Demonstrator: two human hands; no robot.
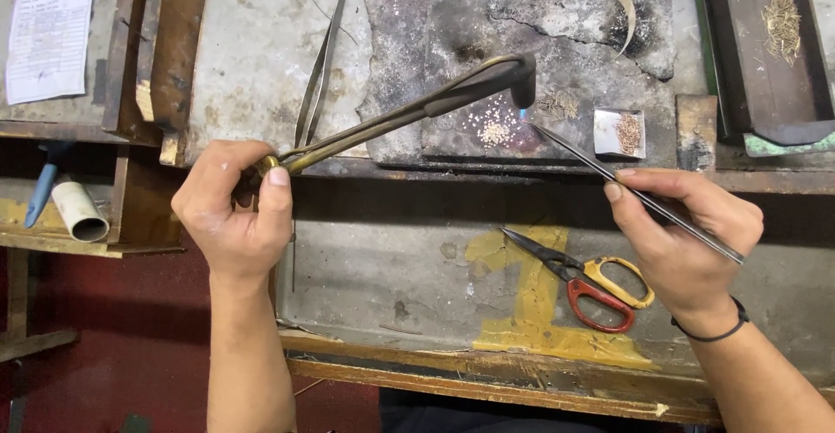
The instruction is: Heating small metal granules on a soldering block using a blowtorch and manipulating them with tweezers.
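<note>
Fingers of the left hand (237, 216) were wrapped tight round the torch (409, 111); those of the right hand (687, 233) pinched tweezers (600, 168). Beyond both tips, tiny beads (494, 131) sat heaped on the block (452, 59), apparently mid-heating, not yet fused.

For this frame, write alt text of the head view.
The left hand holds a brass blowtorch over a scorched grey soldering slab, while the right hand points thin steel tweezers at its flame; red-and-yellow scissors lie below.
</note>
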